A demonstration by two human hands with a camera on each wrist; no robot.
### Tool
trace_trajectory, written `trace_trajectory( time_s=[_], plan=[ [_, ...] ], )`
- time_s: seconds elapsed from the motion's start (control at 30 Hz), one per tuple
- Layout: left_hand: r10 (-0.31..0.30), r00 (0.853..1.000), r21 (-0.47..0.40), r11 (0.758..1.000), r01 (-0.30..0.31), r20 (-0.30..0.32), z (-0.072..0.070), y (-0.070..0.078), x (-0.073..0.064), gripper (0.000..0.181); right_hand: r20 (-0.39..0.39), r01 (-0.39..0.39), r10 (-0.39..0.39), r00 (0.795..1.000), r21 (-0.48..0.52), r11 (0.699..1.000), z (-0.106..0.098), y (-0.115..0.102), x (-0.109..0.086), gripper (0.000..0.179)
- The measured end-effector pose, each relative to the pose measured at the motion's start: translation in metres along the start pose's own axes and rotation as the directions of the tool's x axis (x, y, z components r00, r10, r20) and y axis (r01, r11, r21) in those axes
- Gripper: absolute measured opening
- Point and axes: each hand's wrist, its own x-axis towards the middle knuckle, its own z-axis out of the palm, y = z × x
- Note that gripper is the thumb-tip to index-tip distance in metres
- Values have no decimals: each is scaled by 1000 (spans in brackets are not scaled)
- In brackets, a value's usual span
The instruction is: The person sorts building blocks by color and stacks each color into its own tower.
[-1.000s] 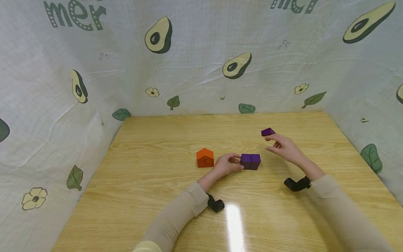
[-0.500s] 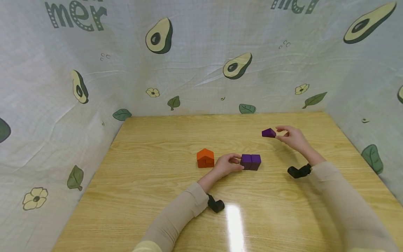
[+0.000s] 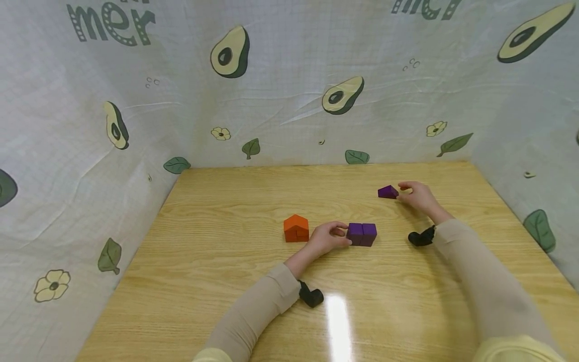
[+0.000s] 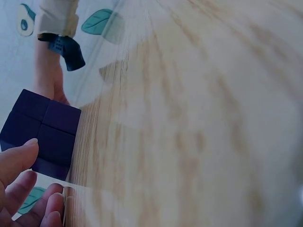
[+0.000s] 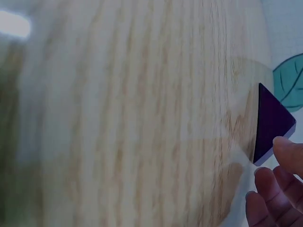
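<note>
Two purple cubes (image 3: 362, 235) stand side by side on the table in the head view. At their left end my left hand (image 3: 326, 237) holds the nearer cube, thumb at the front and index finger behind; the left wrist view shows the thumb on the dark purple cubes (image 4: 45, 125). Farther back and to the right lies a purple triangular block (image 3: 387, 192). My right hand (image 3: 419, 196) pinches its right end, with the thumb against its sloping edge in the right wrist view, where the triangular block (image 5: 272, 125) shows its broad face. The index fingertip there is partly hidden.
A small orange house of blocks (image 3: 296, 229) with a peaked top stands left of my left hand. The light wooden table (image 3: 217, 211) meets a cloth (image 3: 280, 65) printed with avocados at the back and sides. Each wrist carries a black camera mount (image 3: 312, 295).
My right hand has moved back and right to the triangular block's right end and its fingers have closed in on it. The left hand and the cubes have stayed in place.
</note>
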Motion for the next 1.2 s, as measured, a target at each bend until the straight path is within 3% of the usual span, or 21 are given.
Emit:
trace_trajectory(
  time_s=[0.7,1.2],
  plan=[
    [16,1000,4,1000,-16,7,-2,1,-2,38,29,64,-63,998,-50,997,9,11,17,44],
    [8,1000,5,1000,-8,-2,-1,1,-1,37,32,54,-52,998,-55,997,6,9,7,44]
  ],
)
